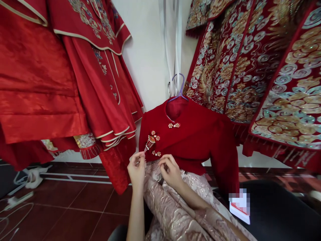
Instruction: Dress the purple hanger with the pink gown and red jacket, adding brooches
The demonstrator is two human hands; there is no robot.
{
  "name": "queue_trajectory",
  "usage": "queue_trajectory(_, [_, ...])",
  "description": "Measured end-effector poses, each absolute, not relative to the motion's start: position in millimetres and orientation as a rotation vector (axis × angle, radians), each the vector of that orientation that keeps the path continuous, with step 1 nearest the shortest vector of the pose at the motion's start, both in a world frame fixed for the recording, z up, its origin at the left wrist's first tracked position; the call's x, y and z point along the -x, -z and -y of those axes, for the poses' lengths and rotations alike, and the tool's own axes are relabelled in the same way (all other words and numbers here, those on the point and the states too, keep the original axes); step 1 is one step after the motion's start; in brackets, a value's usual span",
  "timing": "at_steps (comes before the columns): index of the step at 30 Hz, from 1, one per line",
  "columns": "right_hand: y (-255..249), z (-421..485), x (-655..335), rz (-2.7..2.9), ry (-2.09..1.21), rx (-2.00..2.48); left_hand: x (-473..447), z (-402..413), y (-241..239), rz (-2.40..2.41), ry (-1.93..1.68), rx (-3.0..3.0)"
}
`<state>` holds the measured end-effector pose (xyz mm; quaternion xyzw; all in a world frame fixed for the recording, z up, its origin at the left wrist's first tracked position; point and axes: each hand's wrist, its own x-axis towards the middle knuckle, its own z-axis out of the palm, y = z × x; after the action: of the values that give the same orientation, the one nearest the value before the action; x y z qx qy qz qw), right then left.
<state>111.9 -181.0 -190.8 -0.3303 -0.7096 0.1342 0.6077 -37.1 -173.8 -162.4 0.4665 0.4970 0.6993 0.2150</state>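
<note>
A dark red velvet jacket with pearl fastenings hangs on a purple hanger over a pale pink brocade skirt. My left hand pinches the jacket's lower front edge, just under a red tassel ornament. My right hand is closed on the hem beside a pearl fastening. Both hands' fingers are pressed together on the cloth.
Red satin embroidered garments hang at the left, and heavily embroidered red-and-gold robes at the right. A white wall is behind. A power strip and cables lie on the red tile floor. A dark chair stands at lower right.
</note>
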Motion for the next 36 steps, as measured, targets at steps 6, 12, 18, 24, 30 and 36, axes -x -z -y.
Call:
queue_trajectory(6, [202.6,167.3,-112.0,1.579,-0.406,0.830,23.1,168.3,176.0,-1.405,-1.688,-1.596])
queue_trajectory(12, [205.7,166.2,-111.3,1.530,-0.417,0.898,15.9,162.9,189.1,-1.493,-1.604,-1.771])
queue_trajectory(18, [207.7,163.7,-110.1,1.504,-0.401,0.912,14.2,162.0,189.5,-1.419,-1.653,-1.687])
queue_trajectory(24, [207.7,163.3,-109.7,1.486,-0.397,0.924,11.4,160.2,188.3,-1.408,-1.663,-1.562])
queue_trajectory(30, [207.9,161.6,-110.9,1.482,-0.418,0.904,8.9,159.0,193.0,-1.415,-1.667,-1.576])
queue_trajectory(36, [208.5,161.9,-110.6,1.492,-0.431,0.896,9.0,159.6,192.6,-1.446,-1.661,-1.654])
